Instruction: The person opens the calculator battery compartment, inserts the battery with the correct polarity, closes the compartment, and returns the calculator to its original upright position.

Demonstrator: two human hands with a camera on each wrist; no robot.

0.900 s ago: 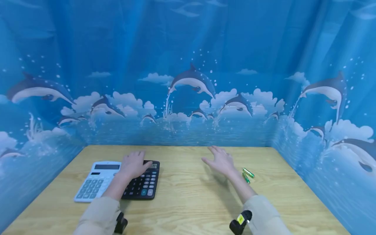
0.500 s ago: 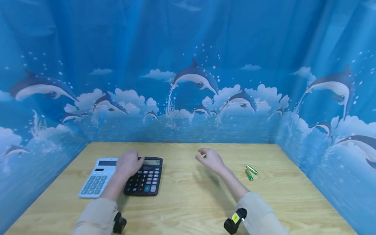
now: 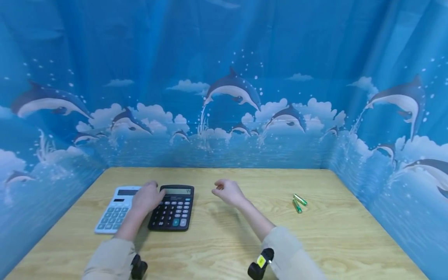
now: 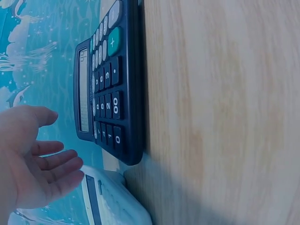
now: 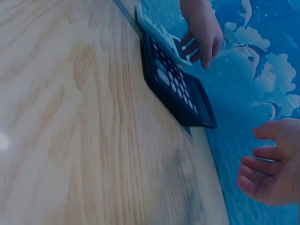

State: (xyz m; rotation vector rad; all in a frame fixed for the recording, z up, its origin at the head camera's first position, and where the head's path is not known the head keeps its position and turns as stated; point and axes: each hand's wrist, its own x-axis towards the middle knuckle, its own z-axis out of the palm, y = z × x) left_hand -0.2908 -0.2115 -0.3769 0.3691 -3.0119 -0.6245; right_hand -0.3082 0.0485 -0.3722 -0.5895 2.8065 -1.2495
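Note:
A black calculator (image 3: 171,208) lies on the left half of the table, its display lit with digits. Beside it, on the left, is a white calculator (image 3: 113,214), partly covered by my left arm. My left hand (image 3: 147,197) hovers over the gap between the two, fingers loosely bent and nothing in them, as the left wrist view confirms. To the right of the black calculator, my right hand (image 3: 228,192) hangs above the table with its fingers relaxed. In the right wrist view that hand (image 5: 274,161) is empty, just off the black calculator's (image 5: 176,84) corner.
Two green batteries (image 3: 297,204) lie on the right part of the wooden table (image 3: 217,245). A blue curtain (image 3: 224,147) printed with dolphins stands along the back and both sides of the table.
My right hand has moved left, away from the batteries and toward the black calculator. My left hand has shifted slightly left, uncovering more of the black calculator's display.

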